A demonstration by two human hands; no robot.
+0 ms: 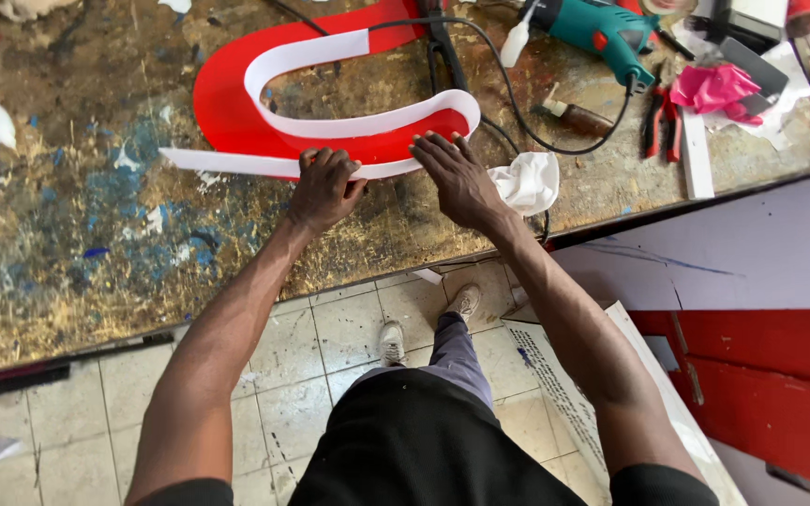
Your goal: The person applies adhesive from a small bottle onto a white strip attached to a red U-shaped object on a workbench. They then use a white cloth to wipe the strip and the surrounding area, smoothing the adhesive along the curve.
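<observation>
While pinched by curled left hand [323, 185], white strip [236, 163] just beneath flat, open right hand [455, 178].

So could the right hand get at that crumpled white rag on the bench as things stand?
Probably yes. The right hand lies flat on the white strip, and the crumpled white rag sits right beside it with bare bench between and nothing over it.

A workshop: paint-stained workbench [96, 244], power drill [602, 33], pliers [660, 122] lying about
</observation>
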